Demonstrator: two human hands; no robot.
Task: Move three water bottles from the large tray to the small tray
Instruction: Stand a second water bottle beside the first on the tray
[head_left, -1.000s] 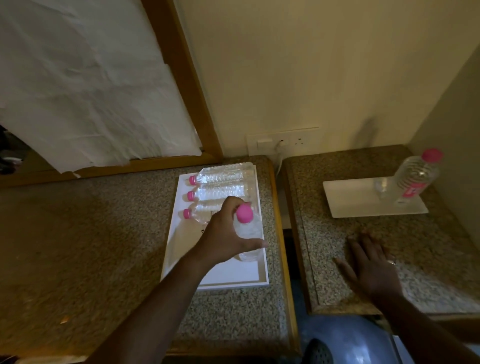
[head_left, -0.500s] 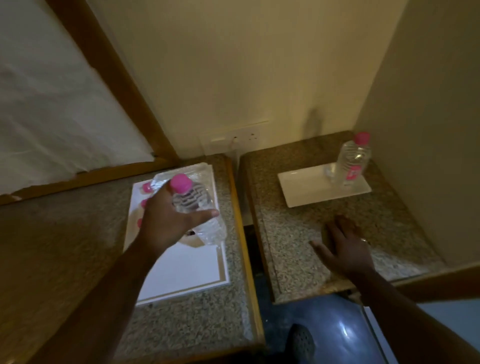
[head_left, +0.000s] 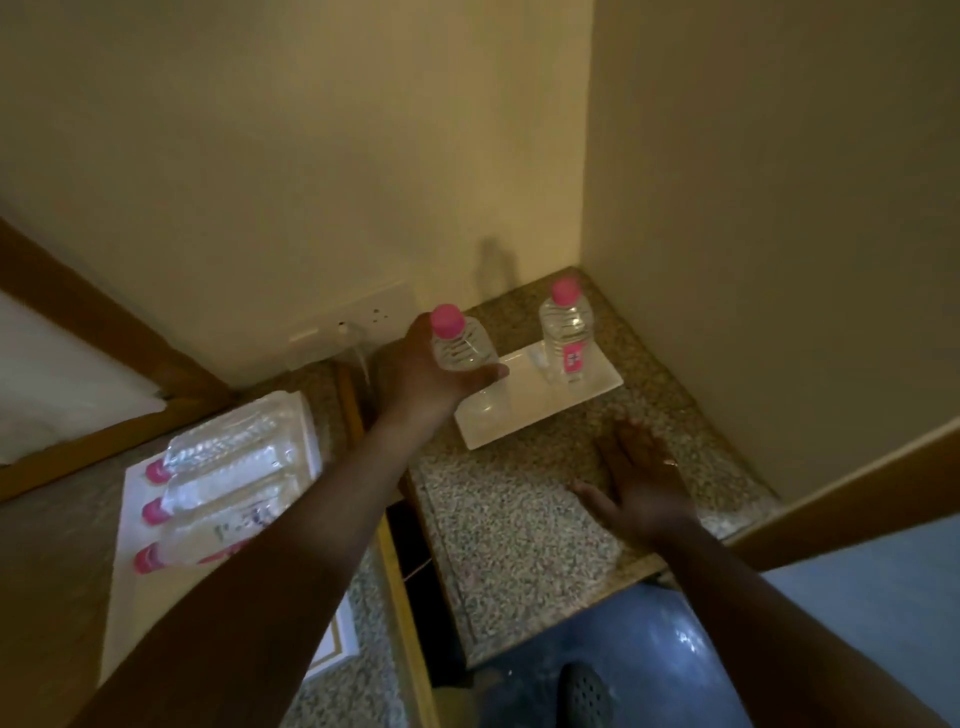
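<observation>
My left hand (head_left: 426, 371) grips a clear water bottle (head_left: 460, 345) with a pink cap, upright, over the left end of the small white tray (head_left: 519, 410); I cannot tell whether its base touches the tray. A second pink-capped bottle (head_left: 566, 332) stands upright on the tray's right part. Three more bottles (head_left: 228, 483) lie on their sides on the large white tray (head_left: 135, 587) at the left, caps pointing left. My right hand (head_left: 641, 486) rests flat, fingers spread, on the right granite counter (head_left: 514, 525), in front of the small tray.
A dark gap (head_left: 410, 561) separates the left counter (head_left: 57, 545) from the right one. Walls close the corner behind and to the right of the small tray. A wall socket (head_left: 363, 327) sits behind the gap. A wood-framed panel (head_left: 78, 332) stands at the far left.
My left hand has carried the bottle from above the large tray rightward across the gap to the small tray. The right hand has stayed flat on the counter. The view has swung right.
</observation>
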